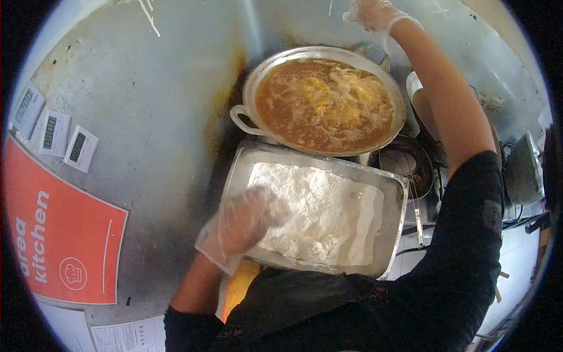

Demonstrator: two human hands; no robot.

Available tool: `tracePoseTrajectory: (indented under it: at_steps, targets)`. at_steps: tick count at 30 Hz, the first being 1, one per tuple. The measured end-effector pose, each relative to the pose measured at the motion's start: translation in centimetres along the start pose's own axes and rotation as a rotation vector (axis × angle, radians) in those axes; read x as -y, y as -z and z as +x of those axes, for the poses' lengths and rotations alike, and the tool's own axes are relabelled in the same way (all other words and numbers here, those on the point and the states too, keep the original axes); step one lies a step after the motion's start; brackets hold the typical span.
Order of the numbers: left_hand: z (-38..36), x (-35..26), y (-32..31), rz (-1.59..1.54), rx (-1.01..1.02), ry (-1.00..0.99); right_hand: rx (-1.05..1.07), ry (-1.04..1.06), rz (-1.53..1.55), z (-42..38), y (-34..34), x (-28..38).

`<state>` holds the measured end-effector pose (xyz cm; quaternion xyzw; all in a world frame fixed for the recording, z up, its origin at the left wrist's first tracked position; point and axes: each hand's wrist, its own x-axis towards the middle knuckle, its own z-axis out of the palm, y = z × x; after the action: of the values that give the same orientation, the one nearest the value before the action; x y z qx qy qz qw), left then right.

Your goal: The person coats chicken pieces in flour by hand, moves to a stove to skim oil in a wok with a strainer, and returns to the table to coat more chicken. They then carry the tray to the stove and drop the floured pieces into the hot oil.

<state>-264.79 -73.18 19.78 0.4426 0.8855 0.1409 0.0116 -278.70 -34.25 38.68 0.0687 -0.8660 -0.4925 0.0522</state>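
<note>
My left hand (245, 218), in a clear plastic glove, is over the left part of a metal tray (394, 234) that holds white flour (305, 205). Its fingers are smeared by motion, so their grip is unclear. Beyond the tray's far edge, a wide two-handled pan (249, 97) holds bubbling brown oil (281, 117) with yellow-orange pieces (322, 100) frying in it. At the top of the view, past the pan, my gloved right hand (375, 16) has its fingers curled together around something small and pale that I cannot make out.
Three digital timers (54, 133) and a red kitchen sign (70, 234) are on the metal surface at left. A strainer with a long handle (418, 220) rests over a dark pan right of the tray. A metal pot (522, 173) stands at far right. Printed papers (129, 335) lie bottom left.
</note>
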Motion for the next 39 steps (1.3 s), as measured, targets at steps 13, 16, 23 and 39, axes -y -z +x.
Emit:
tracePoseTrajectory:
  at_steps: [13, 16, 23, 39]
  targets:
    - [21.4, 7.7, 5.2, 0.205, 0.102, -0.158, -0.086, -0.079, 1.032, -25.7, 5.5, 13.7]
    - [24.4, 9.1, 2.4, 0.494, 0.24, -0.143, 0.009, -0.087, 1.091, -28.7, 4.4, 15.3]
    - [24.6, 7.8, 1.7, 0.891, 0.281, 0.132, 0.23, -0.165, 1.298, -31.2, 2.8, 18.0]
    - [3.1, 1.4, -3.5, 0.076, 0.169, 0.024, 0.388, -0.084, 1.279, -25.6, -6.0, 34.0]
